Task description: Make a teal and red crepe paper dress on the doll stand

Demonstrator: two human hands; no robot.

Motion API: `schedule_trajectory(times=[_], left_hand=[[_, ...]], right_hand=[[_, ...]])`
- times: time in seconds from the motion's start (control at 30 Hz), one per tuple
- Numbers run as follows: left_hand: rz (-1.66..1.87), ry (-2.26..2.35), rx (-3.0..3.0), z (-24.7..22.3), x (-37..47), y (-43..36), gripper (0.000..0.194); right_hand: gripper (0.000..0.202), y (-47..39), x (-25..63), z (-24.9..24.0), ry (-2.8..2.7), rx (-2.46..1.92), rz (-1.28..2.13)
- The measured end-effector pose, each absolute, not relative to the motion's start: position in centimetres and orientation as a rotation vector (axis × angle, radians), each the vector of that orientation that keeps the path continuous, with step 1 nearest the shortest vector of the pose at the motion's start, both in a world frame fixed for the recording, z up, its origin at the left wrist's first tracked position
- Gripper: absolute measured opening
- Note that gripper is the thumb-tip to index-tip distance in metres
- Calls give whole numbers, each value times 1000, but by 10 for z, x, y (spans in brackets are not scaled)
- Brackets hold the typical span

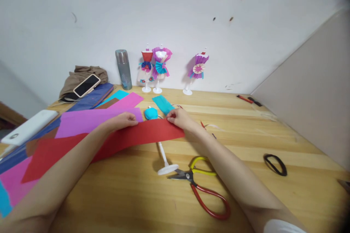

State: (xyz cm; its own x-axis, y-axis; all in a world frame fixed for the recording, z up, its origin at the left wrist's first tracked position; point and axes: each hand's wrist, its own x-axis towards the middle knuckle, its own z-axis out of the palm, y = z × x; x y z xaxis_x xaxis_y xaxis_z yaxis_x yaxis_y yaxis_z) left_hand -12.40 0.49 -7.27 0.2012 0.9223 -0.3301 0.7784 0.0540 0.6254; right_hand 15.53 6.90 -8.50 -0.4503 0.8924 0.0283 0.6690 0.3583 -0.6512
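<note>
Red, matte, paper-like strip [149, 132], long and gently curved, is pinched at its upper edge by both hands [126, 119]

My one camera sits on my head, above the six o'clock edge, facing forward and tilted down over the counter [246, 138]. It is within arm's reach of my left fingers [132, 117] and right fingers [171, 115], near the centre; my forearms [226, 167] enter from about eight and between four and five. The wide view takes in the wall [175, 11] at twelve o'clock and the side partition [314, 80] at three.
</note>
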Motion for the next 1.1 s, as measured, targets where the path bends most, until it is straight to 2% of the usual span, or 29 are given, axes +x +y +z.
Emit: schedule_trajectory(times=[0.33, 0.47, 0.77, 1.1], left_hand=[[299, 1543, 1723, -85, -128, 2, 43], [267, 1511, 1738, -80, -126, -1, 44], [173, 1470, 1829, -55, -117, -17, 31], [72, 1436, 1925, -51, -120, -22, 32]], right_hand=[[12, 70, 158, -87, -2230, -1328, 828], [13, 71, 159, -88, -2231, -1301, 822], [13, 64, 169, -67, -2282, -1129, 871], [13, 58, 175, -59, -2445, -969, 941]])
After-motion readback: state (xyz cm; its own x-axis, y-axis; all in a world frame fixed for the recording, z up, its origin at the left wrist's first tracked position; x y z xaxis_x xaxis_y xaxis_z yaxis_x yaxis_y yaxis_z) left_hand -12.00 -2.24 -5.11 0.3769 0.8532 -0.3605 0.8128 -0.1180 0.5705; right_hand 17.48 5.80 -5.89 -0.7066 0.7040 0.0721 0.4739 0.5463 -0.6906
